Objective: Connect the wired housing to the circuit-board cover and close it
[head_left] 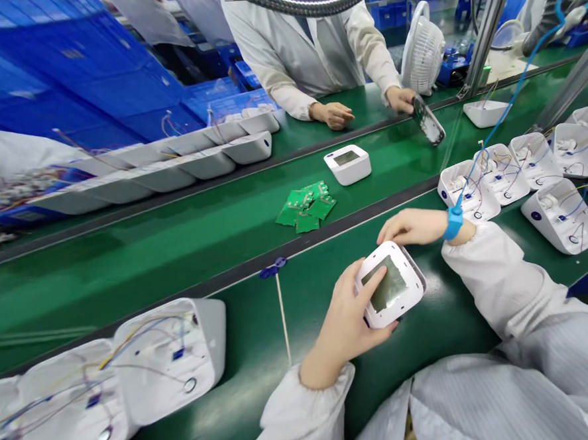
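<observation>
My left hand [347, 313] grips a white display unit [388, 282], a rounded square housing with a grey-green screen, by its left and lower edges. Its index finger lies across the screen. At the unit's top edge is my right hand [416, 226], with curled fingers against the rim; their tips are partly hidden. A blue wrist strap [454, 223] with a coiled cord circles my right wrist. Beyond the hands, several green circuit boards [307, 207] lie in a loose pile on the green conveyor belt [199, 229]. Another white display unit [349, 163] sits behind them.
Open white housings with wires [168, 360] stand at lower left, and more housings [500, 174] line the right side. A thin stick with a blue end [282, 313] lies on the bench. Opposite, a co-worker [308, 53] holds a dark flat device [428, 120] near a white fan [422, 53].
</observation>
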`<act>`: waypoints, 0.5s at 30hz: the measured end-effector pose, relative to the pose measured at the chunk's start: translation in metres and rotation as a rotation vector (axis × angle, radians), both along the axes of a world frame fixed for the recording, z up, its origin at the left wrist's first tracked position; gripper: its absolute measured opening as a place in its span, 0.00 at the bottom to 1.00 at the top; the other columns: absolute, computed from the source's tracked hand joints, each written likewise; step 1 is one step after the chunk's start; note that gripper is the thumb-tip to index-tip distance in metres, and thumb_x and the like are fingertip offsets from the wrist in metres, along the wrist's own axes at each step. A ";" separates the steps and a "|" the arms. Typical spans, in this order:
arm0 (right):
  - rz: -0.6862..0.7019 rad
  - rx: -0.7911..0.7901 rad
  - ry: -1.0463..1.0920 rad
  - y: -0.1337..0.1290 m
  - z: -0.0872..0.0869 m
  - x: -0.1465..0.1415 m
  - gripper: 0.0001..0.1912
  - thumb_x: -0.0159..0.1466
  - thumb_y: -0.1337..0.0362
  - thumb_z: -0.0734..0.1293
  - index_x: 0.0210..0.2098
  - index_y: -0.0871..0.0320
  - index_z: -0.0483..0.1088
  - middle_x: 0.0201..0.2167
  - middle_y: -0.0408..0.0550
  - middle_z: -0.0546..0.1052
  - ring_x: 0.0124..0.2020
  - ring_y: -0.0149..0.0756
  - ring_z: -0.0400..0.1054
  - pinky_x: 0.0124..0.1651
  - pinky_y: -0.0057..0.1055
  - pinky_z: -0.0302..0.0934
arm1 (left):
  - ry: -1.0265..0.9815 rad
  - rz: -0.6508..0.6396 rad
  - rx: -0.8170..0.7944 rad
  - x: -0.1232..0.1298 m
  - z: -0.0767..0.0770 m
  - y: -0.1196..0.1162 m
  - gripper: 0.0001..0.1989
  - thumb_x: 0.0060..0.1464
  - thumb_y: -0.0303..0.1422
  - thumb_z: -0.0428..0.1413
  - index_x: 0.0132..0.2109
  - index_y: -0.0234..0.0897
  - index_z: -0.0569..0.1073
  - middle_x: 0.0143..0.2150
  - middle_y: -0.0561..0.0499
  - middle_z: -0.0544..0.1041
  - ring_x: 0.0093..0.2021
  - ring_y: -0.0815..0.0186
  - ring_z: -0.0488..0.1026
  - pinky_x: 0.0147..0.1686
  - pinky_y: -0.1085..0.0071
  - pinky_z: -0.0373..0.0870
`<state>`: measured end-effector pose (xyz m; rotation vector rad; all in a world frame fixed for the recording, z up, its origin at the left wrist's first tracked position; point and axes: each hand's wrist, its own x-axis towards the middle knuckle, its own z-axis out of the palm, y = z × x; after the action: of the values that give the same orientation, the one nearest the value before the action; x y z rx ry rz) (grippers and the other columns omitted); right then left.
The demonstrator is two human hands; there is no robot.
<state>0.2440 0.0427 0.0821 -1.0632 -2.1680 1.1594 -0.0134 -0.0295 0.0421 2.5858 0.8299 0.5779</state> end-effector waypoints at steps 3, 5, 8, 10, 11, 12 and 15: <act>-0.192 -0.185 0.346 0.005 -0.002 -0.002 0.12 0.63 0.58 0.68 0.39 0.61 0.77 0.38 0.49 0.81 0.40 0.35 0.75 0.48 0.34 0.67 | 0.061 0.003 0.035 0.001 -0.002 0.001 0.47 0.44 0.42 0.65 0.68 0.41 0.55 0.67 0.33 0.50 0.65 0.39 0.56 0.59 0.43 0.61; -0.279 -0.314 0.513 0.002 -0.009 -0.018 0.15 0.63 0.55 0.69 0.41 0.61 0.76 0.38 0.50 0.80 0.40 0.35 0.75 0.48 0.34 0.68 | 0.091 0.001 0.061 0.002 -0.002 0.003 0.48 0.42 0.43 0.66 0.68 0.41 0.55 0.67 0.33 0.51 0.65 0.38 0.56 0.59 0.42 0.60; -0.230 -0.430 0.597 -0.004 -0.019 -0.041 0.18 0.61 0.53 0.71 0.42 0.61 0.75 0.41 0.51 0.80 0.44 0.36 0.74 0.51 0.34 0.66 | 0.124 0.004 0.076 0.001 -0.001 0.004 0.49 0.41 0.44 0.67 0.68 0.42 0.55 0.66 0.33 0.53 0.65 0.38 0.56 0.59 0.42 0.60; -0.248 -0.430 0.612 -0.007 -0.023 -0.048 0.18 0.61 0.52 0.71 0.43 0.61 0.75 0.40 0.51 0.80 0.45 0.36 0.74 0.52 0.34 0.65 | 0.152 0.018 0.077 0.000 -0.001 0.004 0.50 0.40 0.45 0.68 0.68 0.42 0.56 0.67 0.33 0.52 0.65 0.38 0.56 0.59 0.42 0.60; -0.267 -0.432 0.613 -0.007 -0.024 -0.049 0.18 0.62 0.52 0.71 0.42 0.61 0.75 0.39 0.50 0.80 0.45 0.36 0.74 0.52 0.34 0.65 | 0.167 0.025 0.077 -0.001 0.000 0.004 0.50 0.40 0.45 0.68 0.68 0.42 0.56 0.67 0.32 0.52 0.65 0.38 0.56 0.59 0.42 0.60; -0.283 -0.439 0.610 -0.007 -0.025 -0.049 0.18 0.62 0.52 0.71 0.42 0.61 0.75 0.38 0.50 0.80 0.44 0.35 0.74 0.51 0.33 0.66 | 0.179 0.032 0.078 -0.001 0.000 0.004 0.50 0.40 0.46 0.68 0.68 0.42 0.56 0.67 0.32 0.52 0.65 0.38 0.56 0.59 0.42 0.59; -0.302 -0.481 0.580 -0.008 -0.028 -0.048 0.16 0.61 0.54 0.71 0.40 0.62 0.75 0.36 0.49 0.80 0.41 0.35 0.73 0.48 0.32 0.66 | 0.186 0.049 0.072 0.002 -0.001 0.003 0.50 0.40 0.47 0.68 0.68 0.42 0.57 0.67 0.32 0.53 0.65 0.39 0.55 0.60 0.44 0.58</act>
<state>0.1959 0.0351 0.0541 -1.0241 -1.2715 1.6326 -0.0118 -0.0261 0.0406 2.7234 0.9496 0.3910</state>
